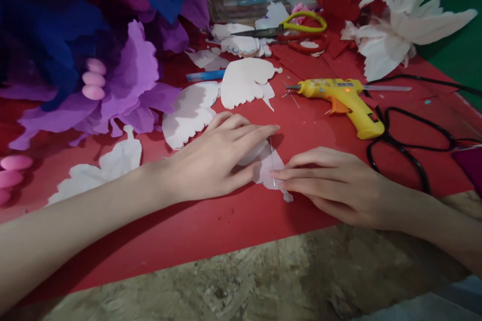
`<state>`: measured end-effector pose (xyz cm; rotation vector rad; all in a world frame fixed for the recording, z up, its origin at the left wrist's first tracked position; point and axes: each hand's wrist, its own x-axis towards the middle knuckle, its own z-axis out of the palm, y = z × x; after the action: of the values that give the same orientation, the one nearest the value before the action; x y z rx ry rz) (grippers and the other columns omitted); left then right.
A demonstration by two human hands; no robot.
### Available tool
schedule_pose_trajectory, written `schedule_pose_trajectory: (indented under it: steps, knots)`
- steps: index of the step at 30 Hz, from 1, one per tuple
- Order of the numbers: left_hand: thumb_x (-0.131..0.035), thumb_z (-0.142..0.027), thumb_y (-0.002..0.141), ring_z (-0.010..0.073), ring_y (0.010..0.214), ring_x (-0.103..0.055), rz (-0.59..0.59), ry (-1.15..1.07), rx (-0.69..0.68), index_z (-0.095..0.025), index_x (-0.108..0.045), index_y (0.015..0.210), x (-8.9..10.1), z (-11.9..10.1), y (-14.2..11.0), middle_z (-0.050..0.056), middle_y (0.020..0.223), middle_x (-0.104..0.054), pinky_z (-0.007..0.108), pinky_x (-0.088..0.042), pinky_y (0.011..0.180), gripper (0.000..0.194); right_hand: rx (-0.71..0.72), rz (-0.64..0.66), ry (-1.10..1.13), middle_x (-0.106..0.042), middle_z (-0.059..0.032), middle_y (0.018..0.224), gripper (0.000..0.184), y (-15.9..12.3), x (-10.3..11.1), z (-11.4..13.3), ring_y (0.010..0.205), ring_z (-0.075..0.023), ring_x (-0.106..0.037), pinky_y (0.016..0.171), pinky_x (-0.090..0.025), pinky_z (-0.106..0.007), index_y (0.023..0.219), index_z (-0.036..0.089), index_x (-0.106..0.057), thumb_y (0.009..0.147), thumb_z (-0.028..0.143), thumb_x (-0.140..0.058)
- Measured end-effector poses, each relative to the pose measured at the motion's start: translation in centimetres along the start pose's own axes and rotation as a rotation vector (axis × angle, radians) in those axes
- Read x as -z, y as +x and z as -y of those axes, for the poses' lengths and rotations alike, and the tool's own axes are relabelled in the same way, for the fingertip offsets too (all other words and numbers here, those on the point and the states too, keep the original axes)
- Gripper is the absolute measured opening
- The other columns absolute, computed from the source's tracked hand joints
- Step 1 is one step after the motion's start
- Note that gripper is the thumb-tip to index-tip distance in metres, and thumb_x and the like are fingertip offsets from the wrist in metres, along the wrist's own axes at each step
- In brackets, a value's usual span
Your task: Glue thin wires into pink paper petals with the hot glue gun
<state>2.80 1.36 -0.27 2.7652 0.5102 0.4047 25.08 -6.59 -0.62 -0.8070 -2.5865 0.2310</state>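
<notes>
A small white paper cutout [264,173] with a knobbed tip lies on the red sheet. My left hand [222,155] rests flat over its left part, fingers stretched out, covering much of it. Along the cutout runs a thin straight wire [271,153]. My right hand [331,185] comes in from the right, its fingers pressed together with the fingertips on the wire's lower end. Beyond my left hand lie two larger white scalloped cutouts, one by my fingers [190,110] and one farther back [243,83].
A yellow glue gun [346,98] lies at right with its black cord [406,153] looped beside it. Scissors with yellow handles [305,22] sit at the back. Purple paper shapes [131,70] crowd the left, white ones [395,30] the back right. The red sheet [150,246] ends near the front.
</notes>
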Motion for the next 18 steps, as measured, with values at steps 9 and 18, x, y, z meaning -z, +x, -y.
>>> schedule_pose_trajectory:
  steps: [9,18]
  knots:
    - [-0.042,-0.023,0.087,0.0222,0.103,-0.049,0.007,-0.017,0.005,-0.011,-0.043,0.125,0.05,-0.11,0.02,0.009,0.112,-0.061,0.037,-0.035,0.094,0.039,-0.010,-0.009,0.035,-0.065,-0.0046,0.108,0.026,-0.29,-0.12,-0.08,0.103,-0.0156,-0.051,0.085,-0.046,-0.030,0.107,0.015,-0.055,0.088,0.011,-0.037]
    - [-0.046,-0.030,0.087,0.0236,0.104,-0.050,-0.007,0.032,0.016,-0.008,-0.045,0.123,0.01,-0.56,0.17,0.010,0.113,-0.061,0.039,-0.034,0.096,0.043,0.003,-0.001,-0.009,-0.067,-0.0050,0.103,0.026,0.12,0.30,0.05,0.099,-0.0145,-0.056,0.084,-0.049,-0.029,0.103,0.013,-0.059,0.088,0.011,-0.038]
